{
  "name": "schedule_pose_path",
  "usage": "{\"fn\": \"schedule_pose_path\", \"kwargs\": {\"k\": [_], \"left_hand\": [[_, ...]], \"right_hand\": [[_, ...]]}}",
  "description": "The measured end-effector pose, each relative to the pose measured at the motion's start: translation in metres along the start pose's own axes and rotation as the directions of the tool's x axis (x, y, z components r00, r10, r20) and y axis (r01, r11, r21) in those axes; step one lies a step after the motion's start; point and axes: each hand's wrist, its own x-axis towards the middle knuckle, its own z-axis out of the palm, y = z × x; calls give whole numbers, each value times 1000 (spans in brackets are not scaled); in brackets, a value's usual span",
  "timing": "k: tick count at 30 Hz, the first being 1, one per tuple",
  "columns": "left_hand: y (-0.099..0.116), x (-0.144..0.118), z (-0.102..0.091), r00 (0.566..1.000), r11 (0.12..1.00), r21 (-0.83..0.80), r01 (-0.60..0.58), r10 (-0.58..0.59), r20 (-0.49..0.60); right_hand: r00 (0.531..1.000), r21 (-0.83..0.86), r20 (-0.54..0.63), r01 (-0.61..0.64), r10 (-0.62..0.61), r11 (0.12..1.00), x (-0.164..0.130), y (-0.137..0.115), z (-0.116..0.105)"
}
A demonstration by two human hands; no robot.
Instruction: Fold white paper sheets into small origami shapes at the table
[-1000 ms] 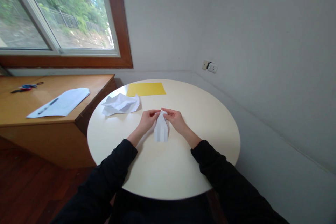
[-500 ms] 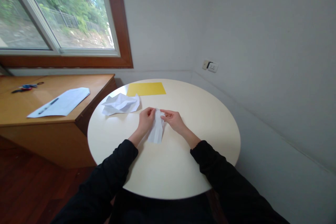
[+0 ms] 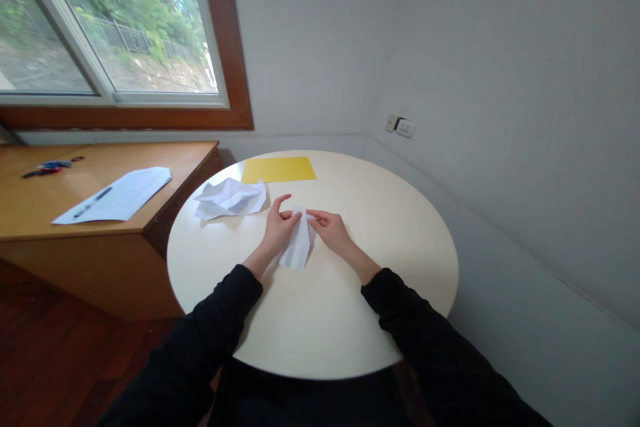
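— Where are we watching from?
— One view only, riding on the person's head, looking forward and down across the round worktop (image 3: 400,267).
— How close in?
— Near: both sleeves run up from the bottom edge, the left hand (image 3: 278,227) and right hand (image 3: 331,230) meeting mid-frame.
— And further out?
— The window (image 3: 125,33) upper left, the wall corner with a socket (image 3: 400,127) to the right.

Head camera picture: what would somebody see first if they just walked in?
Probably the two hands meeting mid-table: the left hand and right hand pinch a folded white paper over the round cream table. Next, the bright yellow sheet at the table's far edge, with a crumpled white paper just left of the hands.
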Motion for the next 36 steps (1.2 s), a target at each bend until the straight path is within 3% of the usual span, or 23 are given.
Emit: {"fn": "schedule_pose_path", "kwargs": {"k": [4,11,25,27,32,36], "left_hand": [[0,-1,1,997,994,-98,44,-38,65],[5,-3,2,994,991,-118,57,-46,97],[8,-4,3,993,1000,16,-16,14,119],[8,-4,3,993,999,28,-21,17,114],[3,-1,1,997,998,60,-24,19,71],[3,-1,0,996,998,65,6,-11,83]], "right_hand": [[1000,-11,-24,18,-18,1000,-1,-2,0],[994,-150,-88,53,-66,987,-3,-7,1],[962,-274,-218,103,-166,956,2,-7,-1],[957,-209,-260,70,-124,975,4,-4,-2],[938,161,-331,-57,108,985,8,-2,-7],[933,264,-297,-126,205,956,6,-10,-11]]}}
